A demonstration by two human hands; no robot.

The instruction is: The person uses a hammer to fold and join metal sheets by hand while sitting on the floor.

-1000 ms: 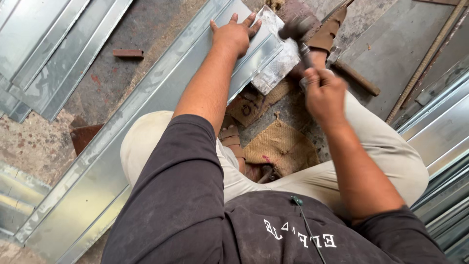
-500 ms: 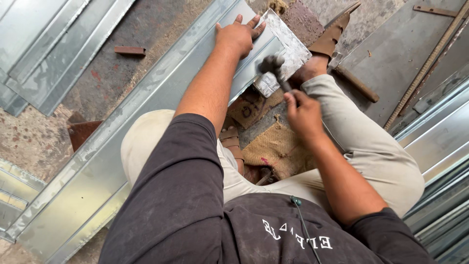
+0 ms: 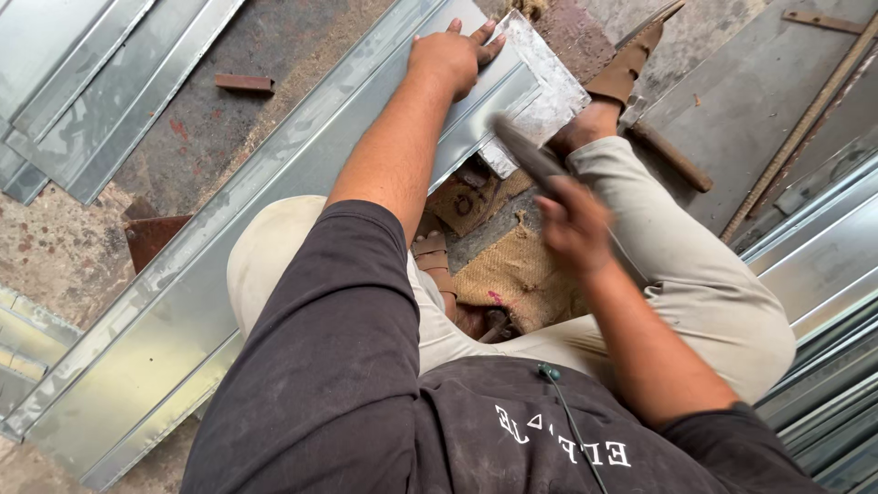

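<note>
Pressing flat and open on the long metal sheet [image 3: 302,238], the left hand [image 3: 450,57] steadies it. Near its bent end, the right hand [image 3: 572,224] grips a blurry hammer [image 3: 526,155], probably. Hammering looks unfinished.

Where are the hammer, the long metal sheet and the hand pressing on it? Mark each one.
hammer [image 3: 523,155], head view, on its blurred handle above the right hand.
long metal sheet [image 3: 274,220], head view, on its bare flat face.
left hand [image 3: 450,57], head view, on the back of the hand.
</note>
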